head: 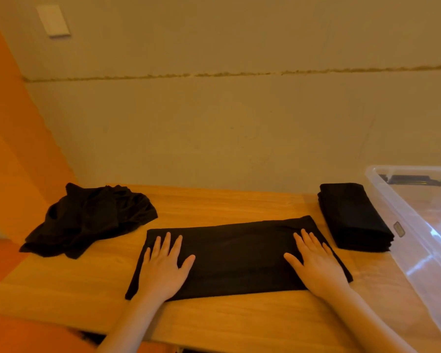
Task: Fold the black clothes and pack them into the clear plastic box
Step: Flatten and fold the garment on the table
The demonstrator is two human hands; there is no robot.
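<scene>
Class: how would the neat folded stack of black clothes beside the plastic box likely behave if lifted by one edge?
The folded stack is soft layered cloth, so it would probably sag and its layers slide apart. It looks light; supporting it underneath seems safer.

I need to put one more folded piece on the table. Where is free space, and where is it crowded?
Bare wood lies behind the flat garment, between the crumpled pile and the folded stack, and along the near table edge. It is crowded between the stack and the clear box.
</scene>
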